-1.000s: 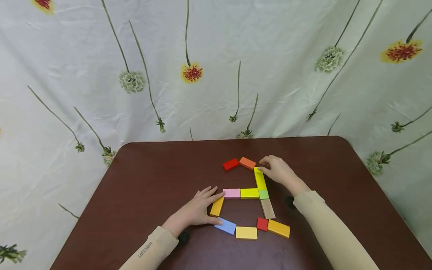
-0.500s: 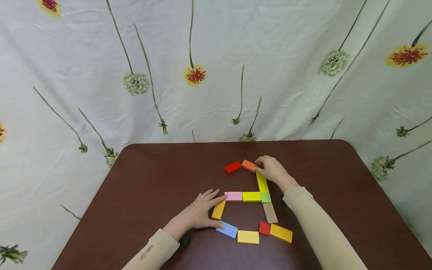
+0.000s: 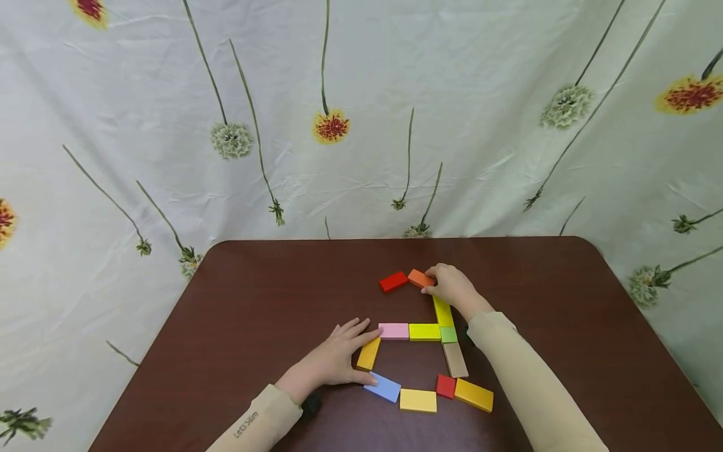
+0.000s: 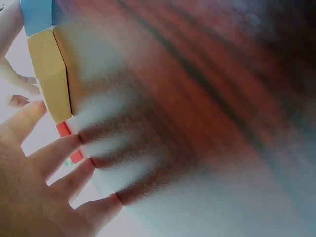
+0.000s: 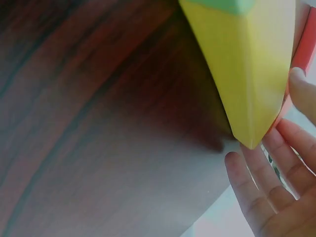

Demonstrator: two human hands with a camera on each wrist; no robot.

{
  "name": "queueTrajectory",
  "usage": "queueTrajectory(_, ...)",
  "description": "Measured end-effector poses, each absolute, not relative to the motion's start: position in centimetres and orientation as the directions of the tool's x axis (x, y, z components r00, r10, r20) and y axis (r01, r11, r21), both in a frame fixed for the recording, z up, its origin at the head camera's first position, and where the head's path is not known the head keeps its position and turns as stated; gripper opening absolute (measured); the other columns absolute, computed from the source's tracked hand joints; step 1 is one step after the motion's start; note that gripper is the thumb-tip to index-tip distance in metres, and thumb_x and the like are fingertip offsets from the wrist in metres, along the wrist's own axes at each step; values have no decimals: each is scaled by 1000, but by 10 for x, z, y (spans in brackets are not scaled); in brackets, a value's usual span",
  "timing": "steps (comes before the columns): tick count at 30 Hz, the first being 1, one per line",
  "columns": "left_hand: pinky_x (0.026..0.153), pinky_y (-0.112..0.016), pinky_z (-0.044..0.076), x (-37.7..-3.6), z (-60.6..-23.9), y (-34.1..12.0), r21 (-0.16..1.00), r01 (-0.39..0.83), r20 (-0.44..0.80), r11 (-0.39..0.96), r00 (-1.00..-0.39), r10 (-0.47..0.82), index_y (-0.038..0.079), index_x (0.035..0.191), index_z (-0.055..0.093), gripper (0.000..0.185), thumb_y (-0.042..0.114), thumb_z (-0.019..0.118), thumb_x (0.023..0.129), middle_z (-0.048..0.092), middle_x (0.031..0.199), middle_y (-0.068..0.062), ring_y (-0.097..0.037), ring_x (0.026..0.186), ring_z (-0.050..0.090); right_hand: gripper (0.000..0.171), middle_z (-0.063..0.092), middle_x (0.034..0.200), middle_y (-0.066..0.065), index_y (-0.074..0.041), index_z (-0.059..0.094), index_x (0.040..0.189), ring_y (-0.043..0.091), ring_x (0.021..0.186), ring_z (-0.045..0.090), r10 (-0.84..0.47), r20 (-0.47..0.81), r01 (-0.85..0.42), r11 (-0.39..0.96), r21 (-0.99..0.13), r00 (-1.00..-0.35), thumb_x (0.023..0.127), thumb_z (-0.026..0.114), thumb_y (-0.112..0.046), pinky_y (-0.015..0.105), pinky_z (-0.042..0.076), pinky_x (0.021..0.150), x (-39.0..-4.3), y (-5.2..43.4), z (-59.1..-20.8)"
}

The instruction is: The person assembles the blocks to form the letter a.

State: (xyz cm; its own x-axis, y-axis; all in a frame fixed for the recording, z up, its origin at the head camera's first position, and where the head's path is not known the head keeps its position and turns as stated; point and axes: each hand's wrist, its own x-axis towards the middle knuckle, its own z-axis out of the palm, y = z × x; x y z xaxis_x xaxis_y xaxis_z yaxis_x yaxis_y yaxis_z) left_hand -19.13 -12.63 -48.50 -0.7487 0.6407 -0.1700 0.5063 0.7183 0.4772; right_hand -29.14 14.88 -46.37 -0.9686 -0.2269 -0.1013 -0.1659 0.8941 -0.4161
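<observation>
Head view: blocks form a partial outline at centre; right hand (image 3: pixel 452 289) pinches the orange block (image 3: pixel 419 278), left hand (image 3: pixel 333 359) rests flat by the amber block (image 3: pixel 368 353); the top looks unfinished.

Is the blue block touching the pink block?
No, the blue block lies at the near left corner, apart from the pink block, with an orange-yellow block between them.

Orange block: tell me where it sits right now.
In the head view the orange block lies at the far end of the layout, just right of the red block, with the right hand touching its right end above the yellow block.
</observation>
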Motion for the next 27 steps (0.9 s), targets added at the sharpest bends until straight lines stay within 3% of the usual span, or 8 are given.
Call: queueTrajectory(27, 110, -61, 12, -191, -485, -126, 472, 501, -180, 725, -750, 636, 27, 147, 31, 90, 58, 71, 72, 25, 153, -10, -33, 142, 15, 40, 61, 114, 13, -4, 63, 119, 26, 94, 55, -200, -102, -140, 896, -422, -974, 83, 71, -19, 40, 48, 89, -292, 147, -468)
